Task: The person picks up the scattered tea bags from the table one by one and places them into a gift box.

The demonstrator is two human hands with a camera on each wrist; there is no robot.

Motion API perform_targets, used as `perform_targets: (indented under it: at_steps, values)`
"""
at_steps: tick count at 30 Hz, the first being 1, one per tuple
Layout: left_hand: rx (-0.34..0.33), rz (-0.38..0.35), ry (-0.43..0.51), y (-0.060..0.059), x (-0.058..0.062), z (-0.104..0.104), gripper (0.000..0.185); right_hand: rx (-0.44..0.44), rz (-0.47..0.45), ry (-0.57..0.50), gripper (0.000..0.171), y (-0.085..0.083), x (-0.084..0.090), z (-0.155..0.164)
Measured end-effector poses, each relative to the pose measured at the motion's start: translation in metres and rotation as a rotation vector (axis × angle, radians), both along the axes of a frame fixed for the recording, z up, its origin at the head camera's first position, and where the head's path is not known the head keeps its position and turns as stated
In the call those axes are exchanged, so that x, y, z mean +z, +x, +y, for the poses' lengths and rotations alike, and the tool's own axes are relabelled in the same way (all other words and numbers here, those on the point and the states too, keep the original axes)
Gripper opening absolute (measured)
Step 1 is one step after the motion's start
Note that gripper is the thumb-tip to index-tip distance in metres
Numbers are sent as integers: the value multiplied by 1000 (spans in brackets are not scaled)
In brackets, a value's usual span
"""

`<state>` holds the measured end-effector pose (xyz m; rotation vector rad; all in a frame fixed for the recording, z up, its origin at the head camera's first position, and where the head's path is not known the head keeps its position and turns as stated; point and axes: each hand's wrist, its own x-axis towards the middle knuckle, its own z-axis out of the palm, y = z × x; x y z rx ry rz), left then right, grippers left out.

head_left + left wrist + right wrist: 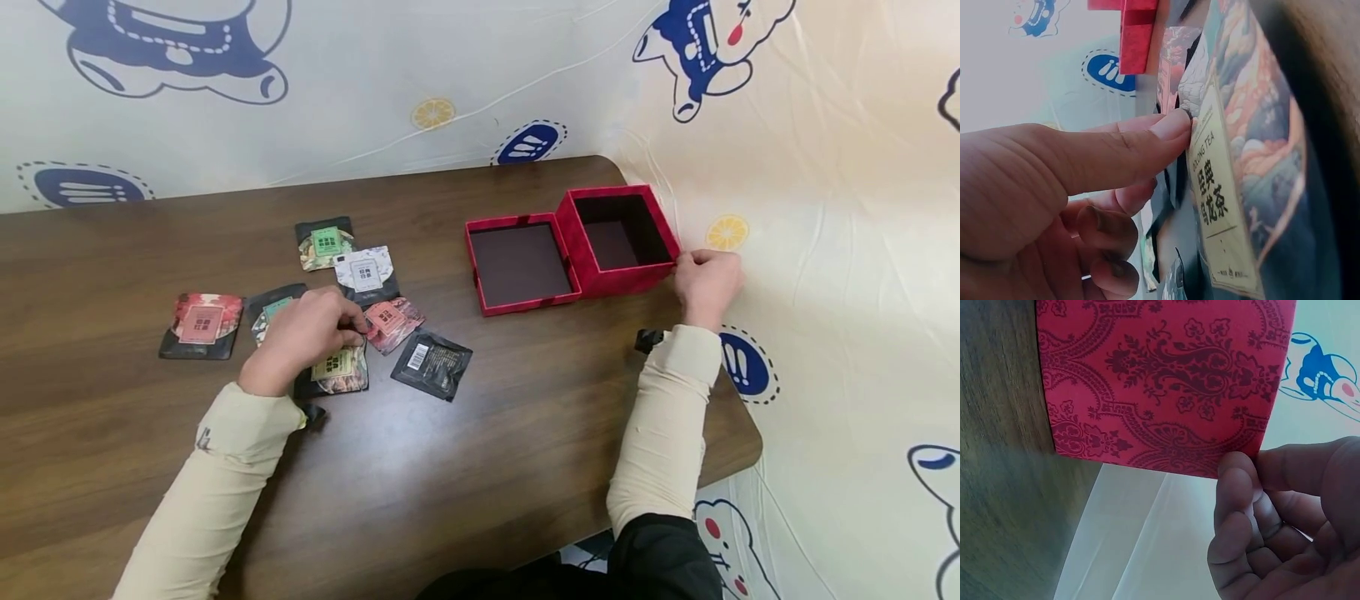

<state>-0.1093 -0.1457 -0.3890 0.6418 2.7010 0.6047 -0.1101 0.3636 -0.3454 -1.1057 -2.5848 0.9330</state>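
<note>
My left hand (pixel 306 332) pinches the upper edge of a tea packet (pixel 347 377) between thumb and forefinger. Its yellow label (pixel 1219 206) reads "Oolong Tea" in the left wrist view. Part of a teal-labelled packet (pixel 272 298) is covered by this hand. Further right, a red box (pixel 618 282) stands with its dark inside facing up, the shallow lid (pixel 521 260) lying against its left side. At the box's near right corner, my right hand (pixel 708 283) grips the edge with thumb and fingertips. The right wrist view shows the patterned red side (pixel 1166 381) close up.
Around the left hand lie a green-labelled packet (pixel 326 243), a white-labelled one (pixel 367 273), a small pink one (pixel 393 323) and a black one back side up (pixel 432 365). A red packet (pixel 201 327) lies at left. Patterned cloth (pixel 480 67) borders the brown table (pixel 450 483).
</note>
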Motion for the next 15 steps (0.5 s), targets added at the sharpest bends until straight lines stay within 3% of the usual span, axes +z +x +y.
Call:
perform_targets:
  at_steps: [7,15]
  values:
    - [-11,11,6,0,4,-1,13,13,17,13,34,2,-1,-2]
    - [-20,-69,23,-4,10,-9,11,38,19,15,33,2,-1,-7]
